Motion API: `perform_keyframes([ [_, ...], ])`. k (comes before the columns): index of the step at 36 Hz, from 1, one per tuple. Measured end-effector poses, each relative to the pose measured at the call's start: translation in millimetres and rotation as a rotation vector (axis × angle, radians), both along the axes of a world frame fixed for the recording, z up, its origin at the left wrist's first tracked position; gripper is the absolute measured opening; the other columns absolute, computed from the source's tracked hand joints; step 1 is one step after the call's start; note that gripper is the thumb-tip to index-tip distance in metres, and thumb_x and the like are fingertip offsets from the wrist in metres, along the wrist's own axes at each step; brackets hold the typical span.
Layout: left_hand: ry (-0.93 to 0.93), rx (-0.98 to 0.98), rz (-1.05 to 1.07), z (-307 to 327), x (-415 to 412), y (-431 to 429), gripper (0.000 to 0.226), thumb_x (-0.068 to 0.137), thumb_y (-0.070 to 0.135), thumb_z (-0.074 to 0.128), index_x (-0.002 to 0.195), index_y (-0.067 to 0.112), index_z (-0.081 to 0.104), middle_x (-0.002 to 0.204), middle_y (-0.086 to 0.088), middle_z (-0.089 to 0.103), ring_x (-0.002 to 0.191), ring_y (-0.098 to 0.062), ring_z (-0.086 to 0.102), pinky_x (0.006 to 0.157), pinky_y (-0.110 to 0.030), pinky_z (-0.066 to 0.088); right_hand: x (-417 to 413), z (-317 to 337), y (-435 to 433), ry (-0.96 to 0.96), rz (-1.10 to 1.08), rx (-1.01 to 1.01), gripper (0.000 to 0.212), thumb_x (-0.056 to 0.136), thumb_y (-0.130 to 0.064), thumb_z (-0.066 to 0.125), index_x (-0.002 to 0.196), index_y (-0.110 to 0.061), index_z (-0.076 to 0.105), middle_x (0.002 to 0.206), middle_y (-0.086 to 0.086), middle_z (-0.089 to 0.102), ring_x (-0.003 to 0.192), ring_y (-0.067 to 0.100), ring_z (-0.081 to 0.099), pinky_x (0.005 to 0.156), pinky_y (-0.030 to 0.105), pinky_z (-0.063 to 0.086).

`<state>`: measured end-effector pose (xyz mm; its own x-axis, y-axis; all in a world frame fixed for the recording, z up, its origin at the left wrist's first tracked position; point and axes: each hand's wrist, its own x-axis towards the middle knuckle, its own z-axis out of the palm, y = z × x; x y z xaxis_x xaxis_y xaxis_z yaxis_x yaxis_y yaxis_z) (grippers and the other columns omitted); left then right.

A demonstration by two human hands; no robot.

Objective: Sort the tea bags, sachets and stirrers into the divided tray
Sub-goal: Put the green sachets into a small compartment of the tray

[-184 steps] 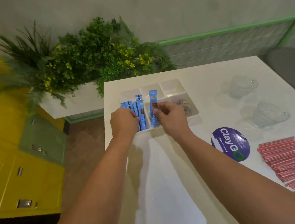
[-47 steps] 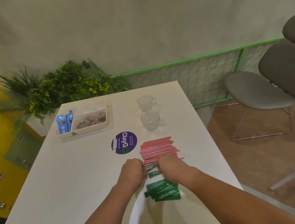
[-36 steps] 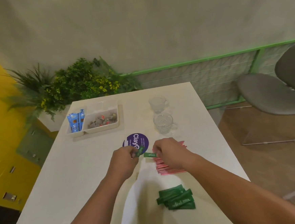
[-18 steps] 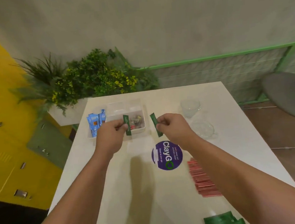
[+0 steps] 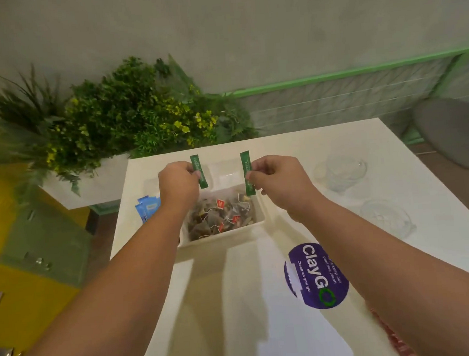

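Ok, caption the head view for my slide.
Left hand pinches one green sachet, right hand a second green sachet, above the divided tray holding tea bags and blue sachets.

Bare forearms; bare left hand, right hand

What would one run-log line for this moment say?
left hand: pinches first green sachet | right hand: pinches second green sachet | both over divided tray | tea bags in near compartment | blue sachets at tray's left

I read one purple round sticker, lower right on the table: "ClayGO", "Clean as you go", "keep our pantries clean". Print on either green sachet unreadable.
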<state>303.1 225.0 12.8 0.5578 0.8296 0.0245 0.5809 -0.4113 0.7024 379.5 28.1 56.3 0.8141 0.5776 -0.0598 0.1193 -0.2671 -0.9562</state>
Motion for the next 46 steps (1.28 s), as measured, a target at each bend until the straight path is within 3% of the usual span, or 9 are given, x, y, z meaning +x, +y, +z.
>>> perform_keyframes([
  [9, 0.284, 0.063, -0.027, -16.6, 30.6, 16.2, 0.016, 0.084, 0.020, 0.075, 0.090, 0.005, 0.074, 0.091, -0.012, 0.071, 0.085, -0.029, 0.067, 0.067, -0.031, 0.051, 9.4, -12.6, 23.6, 0.007, -0.045, 0.016, 0.010, 0.089, -0.018, 0.071, 0.083, -0.011, 0.074, 0.070, 0.008, 0.068, 0.060, 0.014, 0.059, 0.072, 0.044, 0.058],
  [12, 0.336, 0.069, 0.001, -20.6, 33.0, 14.1, 0.013, 0.082, 0.013, 0.074, 0.081, 0.006, 0.063, 0.096, -0.014, 0.070, 0.089, -0.031, 0.067, 0.063, -0.031, 0.046, 11.0, -16.6, 27.9, 0.024, -0.063, 0.024, 0.012, 0.089, -0.018, 0.071, 0.085, -0.007, 0.075, 0.066, 0.006, 0.067, 0.057, 0.013, 0.060, 0.071, 0.042, 0.059],
  [19, 0.384, 0.099, -0.049, -21.3, 32.3, 18.0, 0.012, 0.084, 0.009, 0.071, 0.091, 0.003, 0.064, 0.102, -0.016, 0.068, 0.096, -0.032, 0.066, 0.066, -0.031, 0.044, 10.7, -20.3, 43.8, -0.005, -0.037, -0.015, 0.008, 0.088, -0.014, 0.071, 0.088, -0.006, 0.074, 0.069, 0.008, 0.069, 0.055, 0.012, 0.059, 0.066, 0.035, 0.059],
  [23, 0.319, 0.103, -0.049, -17.4, 24.6, 28.5, 0.007, 0.085, 0.008, 0.067, 0.087, 0.002, 0.065, 0.097, -0.015, 0.069, 0.093, -0.032, 0.067, 0.066, -0.031, 0.047, 11.9, -23.7, 61.0, -0.007, -0.016, -0.030, 0.004, 0.087, -0.010, 0.073, 0.086, -0.006, 0.073, 0.066, 0.006, 0.066, 0.056, 0.016, 0.060, 0.067, 0.038, 0.059],
  [29, 0.031, 0.153, -0.074, 1.1, -5.5, 44.5, 0.028, 0.090, 0.015, 0.061, 0.115, 0.009, 0.072, 0.110, -0.012, 0.072, 0.102, -0.028, 0.066, 0.091, -0.033, 0.054, 12.7, -35.7, 97.0, -0.153, 0.024, -0.159, 0.008, 0.083, -0.017, 0.077, 0.086, -0.010, 0.074, 0.073, 0.007, 0.069, 0.063, 0.023, 0.068, 0.058, 0.033, 0.054],
  [32, -0.020, 0.207, -0.095, 10.5, -25.4, 52.1, 0.028, 0.091, 0.018, 0.059, 0.115, 0.010, 0.072, 0.101, -0.009, 0.074, 0.094, -0.025, 0.068, 0.088, -0.036, 0.056, 12.6, -43.5, 114.1, -0.229, 0.040, -0.227, 0.008, 0.082, -0.021, 0.077, 0.082, -0.015, 0.073, 0.071, 0.000, 0.066, 0.068, 0.022, 0.063, 0.068, 0.032, 0.053],
  [36, -0.028, 0.253, -0.102, 15.2, -47.5, 60.6, 0.028, 0.092, 0.019, 0.057, 0.116, 0.012, 0.071, 0.092, -0.005, 0.073, 0.078, -0.018, 0.063, 0.078, -0.029, 0.052, 12.5, -50.7, 130.5, -0.279, 0.051, -0.336, 0.013, 0.084, -0.024, 0.075, 0.076, -0.015, 0.072, 0.071, 0.000, 0.066, 0.068, 0.019, 0.060, 0.067, 0.028, 0.049],
  [42, -0.036, 0.308, -0.131, 13.6, -74.3, 63.8, 0.032, 0.095, 0.023, 0.058, 0.125, 0.015, 0.065, 0.118, -0.002, 0.069, 0.108, -0.022, 0.062, 0.095, -0.041, 0.051, 8.8, -62.8, 151.7, -0.403, 0.090, -0.530, 0.008, 0.084, -0.026, 0.074, 0.081, -0.018, 0.076, 0.078, 0.002, 0.071, 0.075, 0.023, 0.066, 0.072, 0.029, 0.055],
  [46, -0.016, 0.335, -0.141, 9.6, -87.4, 59.5, 0.036, 0.096, 0.021, 0.057, 0.130, 0.013, 0.062, 0.128, -0.004, 0.065, 0.120, -0.024, 0.057, 0.103, -0.040, 0.046, 6.5, -69.3, 161.7, -0.477, 0.095, -0.632, 0.008, 0.081, -0.027, 0.074, 0.083, -0.020, 0.076, 0.077, 0.001, 0.071, 0.072, 0.023, 0.065, 0.071, 0.032, 0.057],
])
